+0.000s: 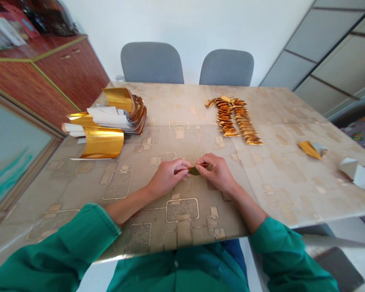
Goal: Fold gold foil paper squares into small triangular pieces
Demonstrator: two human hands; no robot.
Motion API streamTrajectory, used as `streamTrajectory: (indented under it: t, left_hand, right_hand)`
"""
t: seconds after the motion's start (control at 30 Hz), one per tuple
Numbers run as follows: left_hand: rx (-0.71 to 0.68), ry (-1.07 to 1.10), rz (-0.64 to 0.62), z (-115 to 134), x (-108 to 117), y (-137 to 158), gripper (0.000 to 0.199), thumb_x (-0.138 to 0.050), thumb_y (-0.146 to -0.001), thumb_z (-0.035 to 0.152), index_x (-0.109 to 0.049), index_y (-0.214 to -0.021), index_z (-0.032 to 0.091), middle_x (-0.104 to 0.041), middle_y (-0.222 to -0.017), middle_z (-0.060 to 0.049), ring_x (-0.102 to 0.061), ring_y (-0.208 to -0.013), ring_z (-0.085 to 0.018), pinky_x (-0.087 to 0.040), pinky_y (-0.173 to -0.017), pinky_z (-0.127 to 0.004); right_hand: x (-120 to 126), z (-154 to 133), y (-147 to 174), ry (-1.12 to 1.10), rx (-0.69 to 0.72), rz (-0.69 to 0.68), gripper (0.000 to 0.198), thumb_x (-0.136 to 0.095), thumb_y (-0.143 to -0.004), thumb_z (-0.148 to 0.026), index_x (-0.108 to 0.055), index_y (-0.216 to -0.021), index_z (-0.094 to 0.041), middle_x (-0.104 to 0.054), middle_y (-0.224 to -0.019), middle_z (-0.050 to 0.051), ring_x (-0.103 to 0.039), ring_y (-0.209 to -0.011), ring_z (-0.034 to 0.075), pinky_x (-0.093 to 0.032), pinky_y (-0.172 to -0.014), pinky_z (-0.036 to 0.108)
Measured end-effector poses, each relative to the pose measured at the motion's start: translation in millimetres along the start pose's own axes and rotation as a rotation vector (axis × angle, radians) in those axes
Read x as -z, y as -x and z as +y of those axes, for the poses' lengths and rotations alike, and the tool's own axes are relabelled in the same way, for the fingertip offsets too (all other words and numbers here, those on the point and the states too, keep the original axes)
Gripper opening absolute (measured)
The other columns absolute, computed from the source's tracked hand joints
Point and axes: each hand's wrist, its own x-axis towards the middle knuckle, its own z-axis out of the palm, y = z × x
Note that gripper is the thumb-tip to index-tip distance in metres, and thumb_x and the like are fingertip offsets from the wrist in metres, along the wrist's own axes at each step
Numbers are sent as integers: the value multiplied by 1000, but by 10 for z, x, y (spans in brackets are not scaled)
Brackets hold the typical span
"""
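Between my two hands, just above the table, is a small folded piece of gold foil paper [194,171], dark and greenish on the side that shows. My left hand [174,172] pinches its left end with thumb and fingertips. Its right end sits in the closed fingers of my right hand [215,170]. The fingers cover much of the piece, so its full shape is hidden. Farther off to the right lie two rows of folded gold paper pieces [231,115], set close together. A stack of gold and white paper sheets [115,117], some curled, rests at the left.
The table [182,219] has a patterned cover. A loose gold paper piece [310,149] and a white one [357,174] lie at the right. Two grey chairs [152,63] stand beyond the far edge. A wooden cabinet [69,67] is at the back left.
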Motion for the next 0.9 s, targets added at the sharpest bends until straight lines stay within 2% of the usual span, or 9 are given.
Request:
streamTrajectory:
  t: [0.17,0.3,0.47,0.6,0.73,0.9]
  left_hand:
    - [48,80,-1,-3,21,-24,17,-57,-88,23,-62,-100,12,-76,-94,-12,-76,-85,-19,-61,-69,-26]
    - [148,154,-2,25,19,-37,17,-61,-86,23,-62,-98,12,-76,-95,-11,-75,-84,-18,-60,-67,-25]
    - [261,189,-25,68,4,-47,18,-65,-84,27,-65,-94,12,-75,-87,-8,-75,-78,-17,-57,-63,-22]
    - [252,140,-9,57,14,-58,17,-64,-84,29,-69,-86,12,-75,-80,-7,-74,-72,-16,-55,-58,-20]
    - [236,157,-39,23,73,-88,20,-65,-83,28,-72,-94,12,-76,-82,-9,-73,-70,-16,-55,-57,-21]
    - [180,234,-129,-3,160,-145,24,-68,-80,27,-72,-99,13,-77,-94,-10,-75,-84,-19,-59,-67,-25]
  right_hand:
    - [53,65,4,15,-21,35,13,-60,-84,-17,-69,-78,-23,-70,-74,0,-62,-70,15,-44,-68,28]
    - [62,107,0,9,-53,76,16,-59,-83,-14,-73,-79,-23,-72,-75,0,-63,-69,14,-46,-66,26]
    - [45,71,-2,42,24,71,18,-58,-83,-13,-73,-80,-22,-72,-73,-1,-63,-68,14,-46,-68,26]
    - [22,41,0,35,106,42,18,-59,-85,-13,-73,-80,-23,-72,-75,0,-63,-70,14,-48,-70,27]
    - [29,75,4,26,86,94,16,-61,-86,-15,-74,-83,-23,-73,-76,0,-64,-70,14,-48,-68,27]
    - [88,120,-3,10,94,108,17,-60,-88,-15,-75,-86,-22,-74,-78,1,-65,-72,14,-49,-69,27]
